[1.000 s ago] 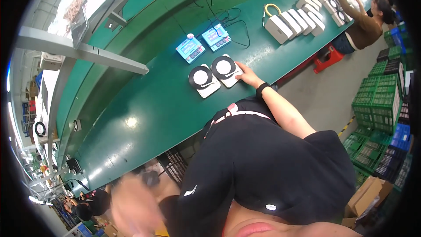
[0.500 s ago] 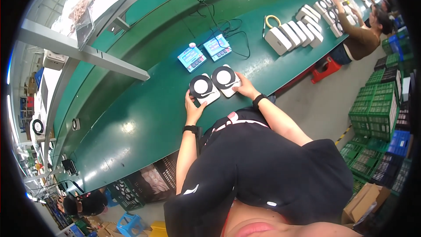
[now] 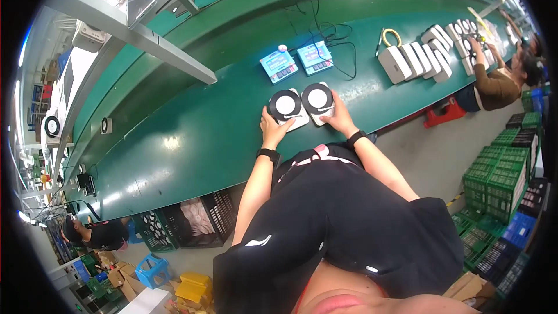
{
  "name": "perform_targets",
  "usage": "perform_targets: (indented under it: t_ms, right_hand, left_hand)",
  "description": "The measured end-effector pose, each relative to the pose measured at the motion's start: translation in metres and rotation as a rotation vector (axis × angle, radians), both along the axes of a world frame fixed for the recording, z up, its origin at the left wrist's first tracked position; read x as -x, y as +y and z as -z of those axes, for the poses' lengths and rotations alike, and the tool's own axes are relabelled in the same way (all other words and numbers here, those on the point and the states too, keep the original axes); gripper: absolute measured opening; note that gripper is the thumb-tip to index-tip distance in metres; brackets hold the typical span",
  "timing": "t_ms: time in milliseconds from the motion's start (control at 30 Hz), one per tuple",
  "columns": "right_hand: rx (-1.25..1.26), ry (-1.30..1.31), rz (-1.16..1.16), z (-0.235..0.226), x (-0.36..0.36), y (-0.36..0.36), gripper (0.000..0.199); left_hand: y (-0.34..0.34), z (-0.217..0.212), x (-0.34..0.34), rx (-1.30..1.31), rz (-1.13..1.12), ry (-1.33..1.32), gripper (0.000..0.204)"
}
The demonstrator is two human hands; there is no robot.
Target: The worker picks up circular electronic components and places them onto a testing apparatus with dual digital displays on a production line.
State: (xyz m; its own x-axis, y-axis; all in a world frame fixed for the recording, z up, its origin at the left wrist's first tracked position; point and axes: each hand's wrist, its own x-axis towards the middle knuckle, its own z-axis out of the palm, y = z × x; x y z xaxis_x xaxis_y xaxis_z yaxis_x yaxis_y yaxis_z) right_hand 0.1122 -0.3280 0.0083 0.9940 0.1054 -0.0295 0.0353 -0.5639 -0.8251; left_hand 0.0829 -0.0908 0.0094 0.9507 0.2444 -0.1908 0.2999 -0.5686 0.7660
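Both hands now rest on the two round units, much as half a second ago.
Left hand [image 3: 273,129] fingers lie flat against the left unit [image 3: 286,106]; right hand [image 3: 339,121] cups the right unit [image 3: 317,100], both side by side on the green worktop [image 3: 192,139], neither lifted yet.

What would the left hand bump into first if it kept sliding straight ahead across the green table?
The left hand already touches the left round-topped device. Straight beyond that, it would likely meet the small blue meter box next, though depth is hard to judge.
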Motion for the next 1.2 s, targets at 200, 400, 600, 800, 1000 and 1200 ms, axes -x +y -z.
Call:
perform_targets:
  t_ms: [200, 400, 600, 800, 1000, 1200]
  right_hand:
    - [-0.017, 0.094, 0.004, -0.007, -0.001, -0.001, 0.087]
    - [-0.016, 0.121, -0.005, -0.005, 0.0, -0.003, 0.089]
    - [-0.011, 0.091, -0.015, -0.004, 0.0, -0.002, 0.09]
    - [0.007, 0.088, -0.024, -0.008, -0.001, -0.002, 0.092]
    - [0.013, 0.098, -0.025, -0.006, -0.001, -0.003, 0.093]
    - [0.005, 0.123, -0.013, -0.008, 0.0, -0.002, 0.094]
  left_hand:
    - [-0.027, -0.014, -0.004, -0.058, -0.107, 0.017, 0.121]
    - [-0.028, -0.011, -0.004, -0.054, -0.134, -0.01, 0.118]
    - [-0.024, -0.014, -0.002, -0.015, -0.096, -0.055, 0.114]
    - [-0.023, -0.015, 0.0, -0.013, -0.09, -0.074, 0.113]
    - [-0.024, -0.012, 0.001, -0.002, -0.097, -0.109, 0.113]
    - [-0.022, -0.012, 0.002, -0.004, -0.1, -0.112, 0.111]
